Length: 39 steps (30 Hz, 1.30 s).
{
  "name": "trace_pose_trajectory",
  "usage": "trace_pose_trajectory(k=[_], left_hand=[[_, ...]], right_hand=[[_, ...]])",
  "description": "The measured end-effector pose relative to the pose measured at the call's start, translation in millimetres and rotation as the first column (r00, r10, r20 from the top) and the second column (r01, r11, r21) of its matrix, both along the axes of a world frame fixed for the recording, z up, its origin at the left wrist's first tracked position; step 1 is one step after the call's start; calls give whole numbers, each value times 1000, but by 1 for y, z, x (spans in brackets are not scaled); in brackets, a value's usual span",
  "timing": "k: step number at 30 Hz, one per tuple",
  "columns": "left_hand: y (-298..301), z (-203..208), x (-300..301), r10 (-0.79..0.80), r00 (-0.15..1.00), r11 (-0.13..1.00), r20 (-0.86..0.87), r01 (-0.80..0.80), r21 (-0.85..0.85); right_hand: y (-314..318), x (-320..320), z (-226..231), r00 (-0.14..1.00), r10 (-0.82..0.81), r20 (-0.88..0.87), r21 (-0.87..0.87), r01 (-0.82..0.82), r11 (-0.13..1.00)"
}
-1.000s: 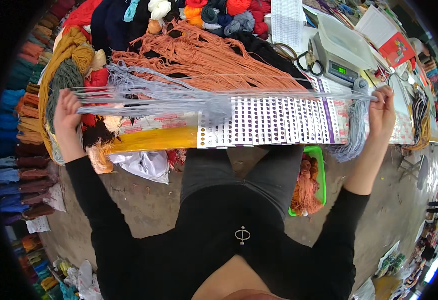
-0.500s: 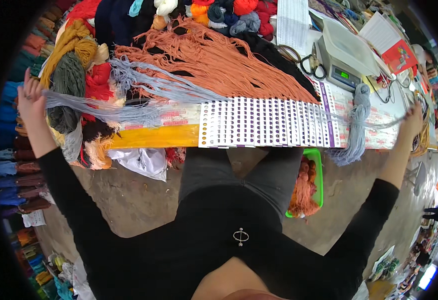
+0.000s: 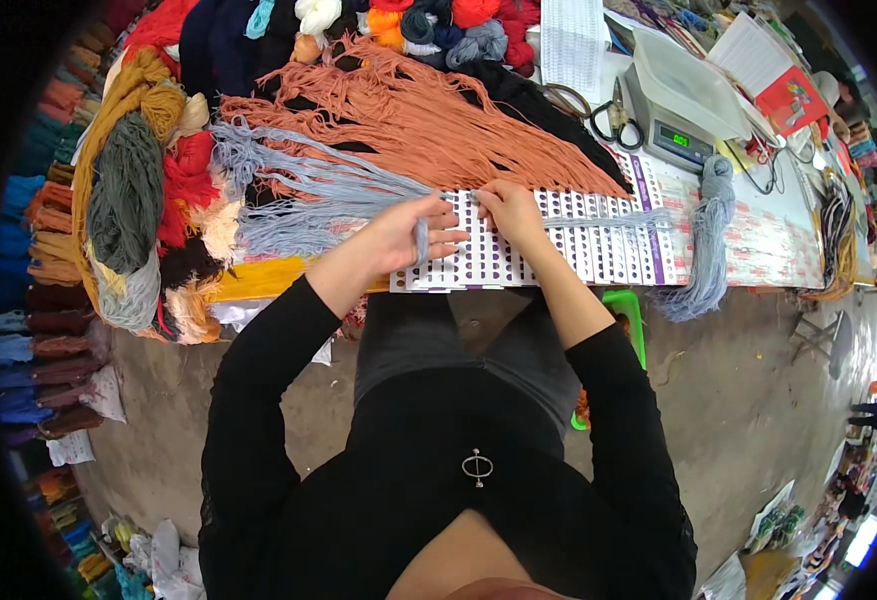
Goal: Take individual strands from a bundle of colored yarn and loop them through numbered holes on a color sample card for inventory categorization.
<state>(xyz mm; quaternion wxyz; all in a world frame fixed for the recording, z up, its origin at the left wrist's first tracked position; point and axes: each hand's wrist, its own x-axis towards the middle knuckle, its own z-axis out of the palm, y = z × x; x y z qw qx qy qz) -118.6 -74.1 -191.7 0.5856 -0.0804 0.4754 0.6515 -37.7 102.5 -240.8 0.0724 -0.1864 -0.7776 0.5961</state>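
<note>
White cards point(image 3: 608, 262) with rows of dark round holes lie side by side along the table's front edge. My left hand point(image 3: 410, 237) is over the left cards, palm partly up and fingers loosely stretched, with a strand of pale blue thread point(image 3: 421, 242) lying across them. At the top of the cards my right hand point(image 3: 511, 212) is closed in a pinch, its fingertips at the thread; the exact grip is small and partly hidden. More pale blue thread runs right from under it over the cards. To the left, pale blue strands point(image 3: 303, 222) fan out beside coral-coloured threads point(image 3: 398, 110).
A pale blue hank point(image 3: 713, 230) hangs over the table edge at right. Behind it stand a digital scale point(image 3: 680, 140) with a clear tray and black-handled scissors point(image 3: 615, 125). Yarn hanks point(image 3: 130, 175) pile up at left. A green basket point(image 3: 626, 310) is under the table.
Both hands have come inward from far out at the left and right to the cards in the middle. The thread stretched out to each side has dropped onto the table and cards.
</note>
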Motion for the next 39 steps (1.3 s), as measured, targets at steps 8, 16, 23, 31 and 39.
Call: trace_pose_trajectory(k=[8, 16, 23, 31, 39], left_hand=[[26, -7, -9, -269, 803, 946, -531, 116, -303], [48, -32, -22, -170, 765, 982, -621, 80, -170], [22, -23, -27, -214, 473, 966, -855, -30, -258], [28, -36, -35, -284, 463, 951, -840, 26, -308], [-19, 38, -81, 102, 931, 920, -350, 46, 390]], right_hand=[[-12, -8, 6, 970, -189, 150, 246, 149, 958], [6, -17, 2, 980, 0, 199, -98, 20, 995], [-17, -3, 11, 976, -176, 130, 432, 104, 896], [-23, 1, 10, 974, -209, 93, 522, 131, 843], [-30, 4, 4, 978, -209, -29, 566, 188, 803]])
